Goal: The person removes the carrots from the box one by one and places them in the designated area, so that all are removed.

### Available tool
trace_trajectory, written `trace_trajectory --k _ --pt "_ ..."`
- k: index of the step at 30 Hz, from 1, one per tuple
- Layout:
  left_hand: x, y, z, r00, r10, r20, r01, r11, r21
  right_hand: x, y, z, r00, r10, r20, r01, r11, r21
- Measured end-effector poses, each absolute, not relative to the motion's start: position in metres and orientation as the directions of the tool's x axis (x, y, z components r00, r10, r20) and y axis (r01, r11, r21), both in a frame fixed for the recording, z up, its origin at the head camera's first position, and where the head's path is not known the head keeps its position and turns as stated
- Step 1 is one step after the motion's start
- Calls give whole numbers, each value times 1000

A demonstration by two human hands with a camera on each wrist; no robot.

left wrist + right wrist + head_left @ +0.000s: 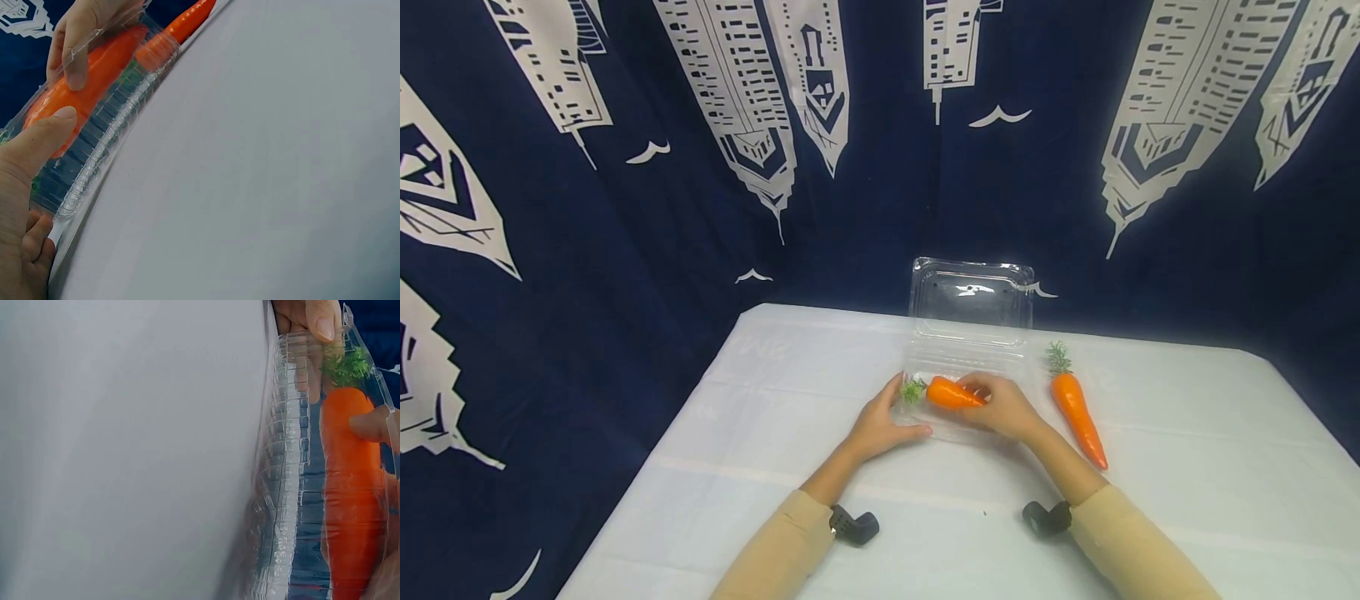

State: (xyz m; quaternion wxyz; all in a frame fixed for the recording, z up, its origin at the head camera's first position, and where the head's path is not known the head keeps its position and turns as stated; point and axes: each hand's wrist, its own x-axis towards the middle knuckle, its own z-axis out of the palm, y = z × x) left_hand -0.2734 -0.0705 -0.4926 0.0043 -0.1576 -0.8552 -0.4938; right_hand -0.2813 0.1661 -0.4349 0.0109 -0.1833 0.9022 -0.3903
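Observation:
A clear plastic clamshell box (116,132) sits at the far part of the table, its lid (972,300) standing up at the back. My left hand (877,427) holds the box at its left end, thumb at the near rim and fingers round the side. With my right hand (1006,407) I pinch an orange toy carrot (950,392) by its narrow half, inside the box. Its green leafy top (347,367) points to the left end, close to my left thumb. A second carrot (1078,418) lies on the table right of the box, leaves away from me.
A white cloth covers the table (760,467). Behind it hangs a dark blue curtain (865,225) printed with white buildings. Dark wrist devices (854,527) sit at both sleeve cuffs.

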Motion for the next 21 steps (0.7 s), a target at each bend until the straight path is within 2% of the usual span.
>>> trace_trajectory --k 14,21 --pt "-273 -71 -494 -949 264 171 280 458 844 -282 166 -432 -946 -290 145 -300 617 -728" --pt "-274 -71 -495 -946 274 175 287 452 845 -285 167 -427 -943 -267 197 -322 590 -741"
